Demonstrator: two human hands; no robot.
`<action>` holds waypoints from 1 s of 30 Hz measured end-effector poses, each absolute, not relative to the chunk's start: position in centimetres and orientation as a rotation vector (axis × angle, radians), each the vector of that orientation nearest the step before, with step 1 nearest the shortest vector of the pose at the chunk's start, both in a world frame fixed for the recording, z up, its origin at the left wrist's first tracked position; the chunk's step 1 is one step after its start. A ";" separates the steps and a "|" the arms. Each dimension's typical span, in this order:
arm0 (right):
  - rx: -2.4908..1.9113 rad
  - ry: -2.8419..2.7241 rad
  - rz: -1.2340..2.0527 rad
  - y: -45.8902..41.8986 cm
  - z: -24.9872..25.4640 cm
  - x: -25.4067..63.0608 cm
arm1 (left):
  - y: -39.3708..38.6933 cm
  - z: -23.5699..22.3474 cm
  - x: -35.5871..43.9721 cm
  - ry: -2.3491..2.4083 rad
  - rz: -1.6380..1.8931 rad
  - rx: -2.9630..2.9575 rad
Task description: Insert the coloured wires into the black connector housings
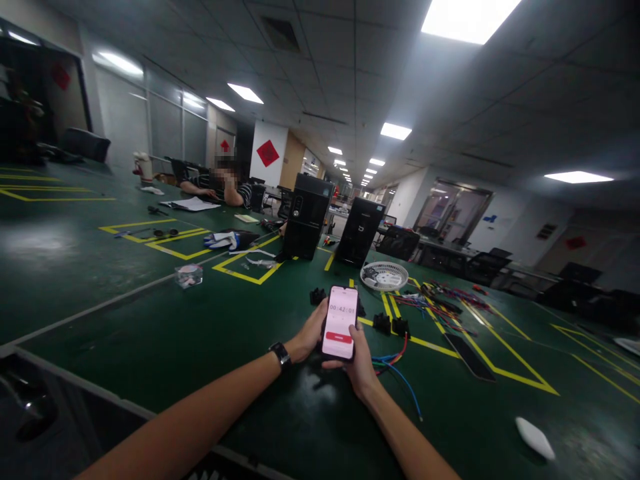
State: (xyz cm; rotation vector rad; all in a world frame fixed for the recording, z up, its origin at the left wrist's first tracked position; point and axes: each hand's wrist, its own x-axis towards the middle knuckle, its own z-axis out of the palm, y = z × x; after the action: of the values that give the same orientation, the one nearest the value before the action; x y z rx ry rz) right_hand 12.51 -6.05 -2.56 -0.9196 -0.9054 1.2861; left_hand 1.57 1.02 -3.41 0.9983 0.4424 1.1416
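Both my hands hold a smartphone upright over the green table. Its lit screen shows a timer and a red button. My left hand wraps the phone's left edge and back; a dark watch sits on that wrist. My right hand cups the phone's lower right, with the thumb lying under the screen's bottom. Just beyond the phone lie small black parts and red and blue wires.
Two black computer cases stand behind, with a white fan grille beside them. A bundle of coloured cables lies at right, a clear box at left. Yellow tape marks the table. Another person sits at the far left.
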 end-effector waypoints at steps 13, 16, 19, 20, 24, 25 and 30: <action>-0.805 -0.881 1.337 -4.3 -4.6 12.1 | 1.6 -3.3 1.8 0.662 0.984 0.551; -0.755 -0.937 1.313 -3.7 -5.5 11.8 | 2.2 -3.3 1.5 0.709 0.991 0.513; -0.792 -1.048 1.184 -3.5 -6.1 11.4 | 2.8 -3.0 1.0 0.716 1.050 0.499; -0.818 -1.096 1.119 -3.7 -6.0 11.4 | 3.0 -2.7 0.8 0.680 1.063 0.505; -1.007 -1.381 0.770 -5.0 -4.4 12.9 | 4.6 -1.8 -1.0 0.587 1.123 0.577; -1.064 -1.485 0.665 -5.3 -3.8 13.6 | 5.0 -1.7 -1.6 0.623 1.137 0.614; -1.241 -2.123 0.430 -6.2 -1.1 16.9 | 7.5 -2.2 -4.6 0.893 1.250 0.911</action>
State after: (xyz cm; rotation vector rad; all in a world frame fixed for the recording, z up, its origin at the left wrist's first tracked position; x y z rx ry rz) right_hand 16.91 -6.21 -1.13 -1.2405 -2.1232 0.4296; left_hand -4.58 7.50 -2.19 0.9110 0.8929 1.2498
